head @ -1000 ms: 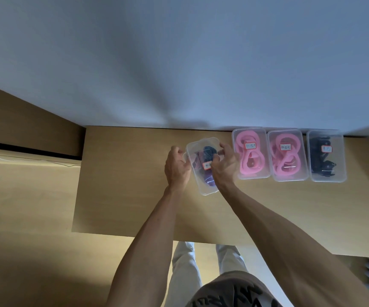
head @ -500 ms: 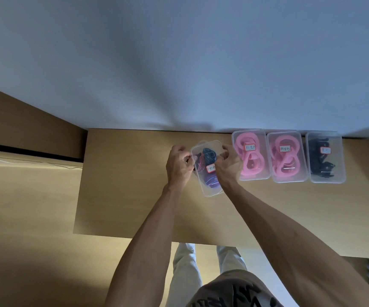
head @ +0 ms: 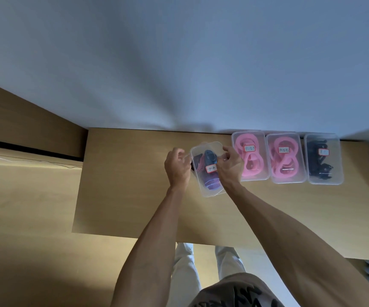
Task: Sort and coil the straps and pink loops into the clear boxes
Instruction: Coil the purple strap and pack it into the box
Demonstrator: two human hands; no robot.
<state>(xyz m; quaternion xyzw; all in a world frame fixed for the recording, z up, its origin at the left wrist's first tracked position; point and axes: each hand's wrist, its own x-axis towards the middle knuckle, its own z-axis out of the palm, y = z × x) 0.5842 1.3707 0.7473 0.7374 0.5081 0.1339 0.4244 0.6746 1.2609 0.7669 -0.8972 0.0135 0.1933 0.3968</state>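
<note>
Clear plastic is sitting between both hands: the left hand [head: 177, 168] and right hand [head: 229, 166] are curling their fingers round the long sides of a tilted clear box [head: 208, 168] holding a coiled blue-and-purple strap [head: 209, 171], near the middle of the surface's [head: 123, 185] far edge. Just right of it, along that far edge, two lidded boxes [head: 250, 155] are holding pink loops [head: 249, 159], and a third box [head: 323, 158] is holding black straps [head: 316, 165] toward the far right corner.
</note>
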